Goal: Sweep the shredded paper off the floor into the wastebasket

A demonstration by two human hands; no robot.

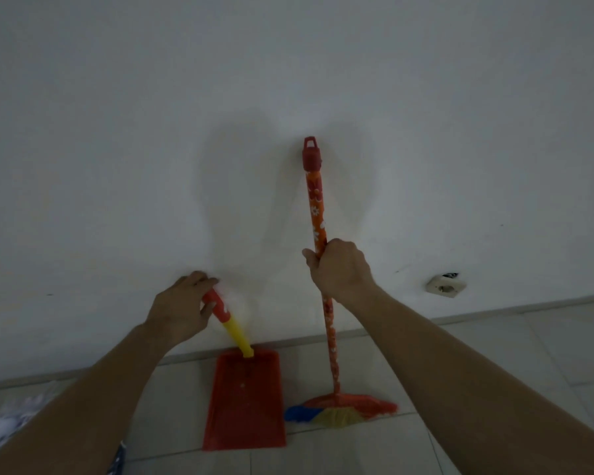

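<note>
A broom with an orange flowered stick and a red cap stands upright against the white wall, its multicoloured bristles on the tiled floor. My right hand grips the stick at mid-height. A red dustpan lies flat on the floor to the left of the broom, its yellow and red handle slanting up toward the wall. My left hand holds the top of that handle with curled fingers. At the lower left edge lies pale shredded paper, blurred. No wastebasket is in view.
The white wall fills most of the view and meets the pale tiled floor at a low skirting. A loose wall socket hangs at the right, low on the wall.
</note>
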